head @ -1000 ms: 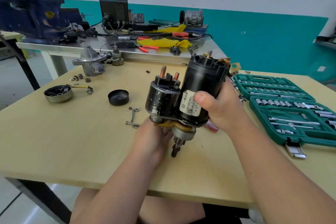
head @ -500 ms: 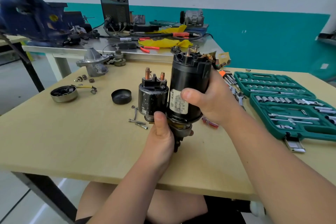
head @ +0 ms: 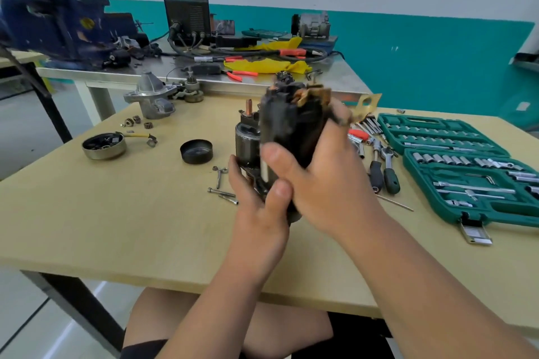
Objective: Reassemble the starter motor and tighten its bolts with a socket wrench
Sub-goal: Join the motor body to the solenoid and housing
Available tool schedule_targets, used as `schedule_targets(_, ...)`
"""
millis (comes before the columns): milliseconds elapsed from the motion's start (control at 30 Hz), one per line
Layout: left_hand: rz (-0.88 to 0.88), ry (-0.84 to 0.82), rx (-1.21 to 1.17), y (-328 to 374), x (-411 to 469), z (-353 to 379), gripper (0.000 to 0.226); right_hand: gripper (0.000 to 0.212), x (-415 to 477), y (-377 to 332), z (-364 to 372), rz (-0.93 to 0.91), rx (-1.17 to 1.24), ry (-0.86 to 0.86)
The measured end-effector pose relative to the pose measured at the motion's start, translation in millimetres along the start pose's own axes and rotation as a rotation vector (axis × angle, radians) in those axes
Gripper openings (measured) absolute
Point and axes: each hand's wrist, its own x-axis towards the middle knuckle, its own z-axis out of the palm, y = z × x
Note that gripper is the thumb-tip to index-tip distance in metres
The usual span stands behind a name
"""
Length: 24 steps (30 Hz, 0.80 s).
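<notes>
Head view: my right hand [head: 323,183] wraps the starter motor [head: 291,131], my left hand [head: 256,207] grips its lower end above mid-table [head: 116,227]; turned since a moment ago, label nearly hidden, bolts [head: 221,192] lying unfitted to its left.

The starter motor [head: 288,131], a black cylinder with a smaller solenoid [head: 246,144] alongside it, is held roughly upright above the table and looks blurred. The left hand [head: 256,207] grips its lower end and the right hand [head: 323,183] wraps round its body. Two long bolts [head: 223,194] lie on the table just left of it. The ratchet wrench [head: 390,181] lies to its right, beside the open green socket set [head: 495,208].
</notes>
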Motion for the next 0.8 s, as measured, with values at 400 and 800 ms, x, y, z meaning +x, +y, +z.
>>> schedule_targets(400,-0.277,-0.638,-0.425,-1.1,34.7,-13.1,0.096,0.025,34.3,51.5,-15.7,0.283,0.511,-0.177)
schedule_targets(800,-0.018,-0.205,0.045,27.0,30.6,-33.6,0.058,0.035,13.2,24.0,-19.2,0.172,0.037,-0.048)
